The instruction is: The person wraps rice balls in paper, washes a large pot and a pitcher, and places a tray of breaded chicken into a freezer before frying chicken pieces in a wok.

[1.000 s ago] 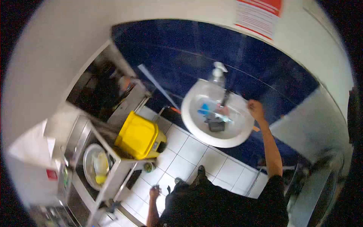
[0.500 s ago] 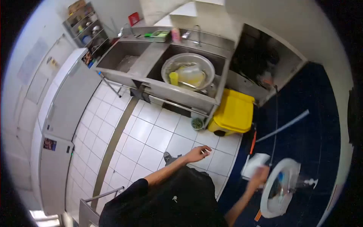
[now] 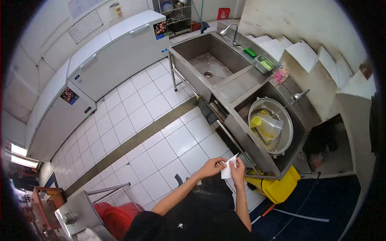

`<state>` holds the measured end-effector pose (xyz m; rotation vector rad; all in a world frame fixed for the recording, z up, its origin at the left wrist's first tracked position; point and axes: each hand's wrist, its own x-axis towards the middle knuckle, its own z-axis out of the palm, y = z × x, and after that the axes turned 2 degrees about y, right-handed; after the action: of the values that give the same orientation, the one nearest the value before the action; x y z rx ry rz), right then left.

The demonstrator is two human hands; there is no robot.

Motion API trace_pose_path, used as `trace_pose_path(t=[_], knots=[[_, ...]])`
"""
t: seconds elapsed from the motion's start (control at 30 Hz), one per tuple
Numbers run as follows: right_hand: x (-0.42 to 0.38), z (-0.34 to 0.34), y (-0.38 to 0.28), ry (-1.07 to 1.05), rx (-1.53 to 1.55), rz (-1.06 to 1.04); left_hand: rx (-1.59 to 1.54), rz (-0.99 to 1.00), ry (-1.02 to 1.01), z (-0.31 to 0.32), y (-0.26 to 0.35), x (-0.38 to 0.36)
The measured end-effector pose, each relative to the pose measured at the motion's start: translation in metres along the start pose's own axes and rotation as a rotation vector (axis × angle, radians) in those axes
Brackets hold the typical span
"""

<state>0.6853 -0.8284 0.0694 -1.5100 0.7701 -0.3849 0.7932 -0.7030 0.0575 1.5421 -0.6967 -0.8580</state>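
Both of my hands meet in front of my black shirt, above the tiled floor. My left hand (image 3: 210,168) pinches the left edge of a small white sheet (image 3: 228,168), which looks like paper or tissue. On its right side, my right hand (image 3: 238,170) has its fingers closed on the same sheet. The sheet is folded or bent, with a thin corner sticking up between the hands. Beyond them stands the steel sink unit (image 3: 225,105), its right basin holding a large round tub (image 3: 286,120) with a yellow cup (image 3: 255,121) and a clear container (image 3: 270,127) inside.
A yellow bin (image 3: 281,186) stands just right of my hands, below the sink. White chest freezers (image 3: 120,52) line the left wall. At the lower left are a steel unit (image 3: 86,213) and a red tub (image 3: 116,219). White tiles (image 3: 146,154) cover the floor.
My view has turned left, away from the washbasin. My right hand has come from beside the washbasin to meet my left hand, and both now hold the white sheet.
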Motion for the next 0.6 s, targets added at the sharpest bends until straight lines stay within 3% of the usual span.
trace_pose_path(t=[0.07, 0.17, 0.2, 0.23, 0.27, 0.3, 0.33, 0.37, 0.4, 0.43, 0.47, 0.5, 0.6], knots=[[0.042, -0.002, 0.023, 0.071, -0.226, -0.063, -0.026, -0.153, 0.033, -0.034, -0.036, 0.029], [0.105, -0.028, 0.093, 0.176, -0.494, -0.132, 0.154, -0.266, 0.338, -0.105, -0.118, 0.052], [0.119, -0.039, 0.125, 0.256, -0.61, -0.164, 0.299, -0.377, 0.405, -0.133, -0.181, 0.051], [0.129, -0.048, 0.153, 0.3, -0.562, -0.087, 0.535, -0.45, 0.465, -0.159, -0.195, 0.039], [0.134, -0.06, 0.171, 0.346, -0.514, -0.012, 0.494, -0.637, 0.539, -0.186, -0.248, 0.016], [0.136, -0.076, 0.177, 0.261, -0.53, 0.146, 0.7, -0.75, 0.361, -0.211, -0.246, -0.004], [0.138, -0.088, 0.183, 0.181, -0.539, 0.298, 0.648, -0.918, 0.302, -0.23, -0.241, -0.023], [0.134, -0.093, 0.195, 0.243, -0.487, 0.364, 0.709, -1.021, 0.277, -0.249, -0.258, -0.037], [0.136, -0.1, 0.196, 0.239, -0.39, 0.654, 0.424, -1.188, 0.433, -0.263, -0.268, -0.045], [0.132, -0.098, 0.203, 0.377, -0.241, 0.887, 0.321, -1.206, 0.543, -0.268, -0.219, -0.036], [0.123, -0.096, 0.204, 0.511, -0.099, 1.131, 0.27, -1.14, 0.593, -0.278, -0.207, -0.034], [0.122, -0.094, 0.199, 0.549, -0.039, 1.222, 0.27, -1.166, 0.581, -0.284, -0.193, -0.027], [0.133, -0.088, 0.182, 0.512, -0.001, 1.197, 0.114, -1.145, 0.73, -0.296, -0.192, 0.025]])
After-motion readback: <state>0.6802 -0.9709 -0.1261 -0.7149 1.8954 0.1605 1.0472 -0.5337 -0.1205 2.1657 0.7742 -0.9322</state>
